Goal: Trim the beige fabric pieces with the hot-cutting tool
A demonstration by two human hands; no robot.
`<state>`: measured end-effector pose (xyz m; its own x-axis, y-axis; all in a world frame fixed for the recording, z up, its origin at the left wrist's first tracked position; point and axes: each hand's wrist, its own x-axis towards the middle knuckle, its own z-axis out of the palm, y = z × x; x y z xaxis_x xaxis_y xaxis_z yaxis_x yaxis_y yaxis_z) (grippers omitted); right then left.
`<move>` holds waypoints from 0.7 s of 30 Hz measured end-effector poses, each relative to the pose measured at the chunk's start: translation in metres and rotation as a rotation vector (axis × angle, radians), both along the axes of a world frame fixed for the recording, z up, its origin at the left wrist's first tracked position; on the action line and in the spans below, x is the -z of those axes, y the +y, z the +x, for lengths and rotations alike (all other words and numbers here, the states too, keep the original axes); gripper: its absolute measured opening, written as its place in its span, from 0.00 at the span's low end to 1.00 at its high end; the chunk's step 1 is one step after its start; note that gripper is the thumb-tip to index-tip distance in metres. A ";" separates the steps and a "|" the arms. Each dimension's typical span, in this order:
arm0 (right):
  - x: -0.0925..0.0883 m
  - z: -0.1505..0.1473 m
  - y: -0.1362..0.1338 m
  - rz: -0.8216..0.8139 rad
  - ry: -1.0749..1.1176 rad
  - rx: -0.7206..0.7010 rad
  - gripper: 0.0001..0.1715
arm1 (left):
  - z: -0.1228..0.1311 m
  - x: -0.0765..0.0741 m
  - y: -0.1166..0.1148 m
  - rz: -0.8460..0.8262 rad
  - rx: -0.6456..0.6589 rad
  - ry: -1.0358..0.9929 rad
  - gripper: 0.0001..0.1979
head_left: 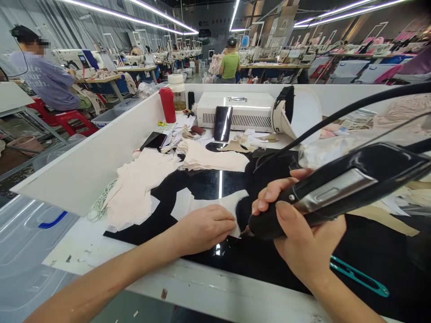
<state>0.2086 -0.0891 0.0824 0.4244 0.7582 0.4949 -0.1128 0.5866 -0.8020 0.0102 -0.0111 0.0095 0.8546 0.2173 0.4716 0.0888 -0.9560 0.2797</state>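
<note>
My right hand (303, 229) is wrapped round a black corded power tool (323, 188) with a silver plate on its side. Its narrow tip points left and sits close to the right edge of a white cut piece (198, 203), possibly fabric. Whether tip and edge touch I cannot tell. My left hand (207, 224) is closed, its fingers bent together on the near right corner of that piece. Beneath lies a glossy black work surface (212, 181). Stacks of pale cut pieces lie behind (212, 157) and at the left (134, 184).
A teal thread snipper (360, 276) lies right of my right forearm. At the back stand a phone (222, 123), a white vented box (235, 110) and a red cup (167, 105). The tool's black cable (336, 115) arches over the right side. Other people sit and stand farther off.
</note>
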 end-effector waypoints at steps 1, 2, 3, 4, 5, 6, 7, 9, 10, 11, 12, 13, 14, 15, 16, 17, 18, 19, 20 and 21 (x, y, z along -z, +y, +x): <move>0.000 0.000 -0.002 -0.003 -0.004 -0.003 0.27 | 0.000 -0.001 0.000 0.002 0.016 0.011 0.09; -0.001 0.001 -0.004 -0.004 -0.009 -0.009 0.27 | 0.000 -0.002 -0.001 0.007 0.029 0.022 0.09; -0.002 0.001 -0.006 -0.006 -0.013 -0.019 0.26 | -0.001 -0.003 -0.002 0.011 0.041 0.032 0.09; -0.003 0.003 -0.008 -0.007 -0.017 -0.032 0.27 | -0.001 -0.004 -0.004 0.013 0.048 0.037 0.08; -0.005 0.004 -0.010 -0.007 -0.019 -0.046 0.27 | -0.002 -0.005 -0.006 0.010 0.052 0.039 0.08; -0.006 0.007 -0.012 -0.004 -0.021 -0.053 0.28 | -0.004 -0.007 -0.009 0.001 0.059 0.042 0.08; -0.008 0.010 -0.013 0.003 -0.025 -0.050 0.30 | -0.005 -0.008 -0.013 -0.011 0.067 0.039 0.07; -0.011 0.018 -0.012 0.021 -0.032 0.013 0.32 | -0.010 -0.012 -0.023 -0.048 0.083 0.043 0.07; -0.012 0.023 -0.010 0.027 -0.032 0.067 0.32 | -0.013 -0.014 -0.029 -0.070 0.085 0.045 0.07; -0.013 0.027 -0.007 0.031 -0.028 0.127 0.32 | -0.015 -0.017 -0.034 -0.092 0.087 0.056 0.08; -0.012 0.032 -0.003 0.029 -0.023 0.179 0.32 | -0.017 -0.019 -0.039 -0.104 0.091 0.065 0.08; -0.011 0.036 0.001 0.027 -0.018 0.218 0.32 | -0.019 -0.021 -0.042 -0.106 0.095 0.073 0.09; -0.009 0.040 0.006 0.026 -0.015 0.241 0.32 | -0.020 -0.023 -0.045 -0.101 0.096 0.081 0.09; -0.007 0.043 0.010 0.027 -0.014 0.251 0.33 | -0.019 -0.024 -0.046 -0.090 0.091 0.085 0.09; -0.004 0.045 0.014 0.028 -0.015 0.252 0.33 | -0.018 -0.025 -0.046 -0.076 0.076 0.089 0.08; -0.002 0.047 0.017 0.030 -0.017 0.246 0.33 | -0.015 -0.026 -0.045 -0.062 0.052 0.095 0.08; 0.000 0.047 0.019 0.032 -0.017 0.239 0.33 | -0.011 -0.025 -0.042 -0.047 0.022 0.108 0.08; 0.002 0.047 0.020 0.034 -0.016 0.229 0.33 | -0.006 -0.025 -0.039 -0.026 -0.007 0.123 0.09; 0.003 0.046 0.021 0.036 -0.016 0.218 0.33 | 0.000 -0.024 -0.036 0.001 -0.030 0.146 0.09; 0.004 0.045 0.021 0.038 -0.017 0.208 0.32 | 0.006 -0.022 -0.033 0.034 -0.044 0.167 0.10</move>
<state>0.2533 -0.0682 0.0785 0.5615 0.6358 0.5296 0.0270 0.6256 -0.7797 0.0166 -0.0439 0.0319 0.9119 0.2422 0.3313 0.1729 -0.9589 0.2250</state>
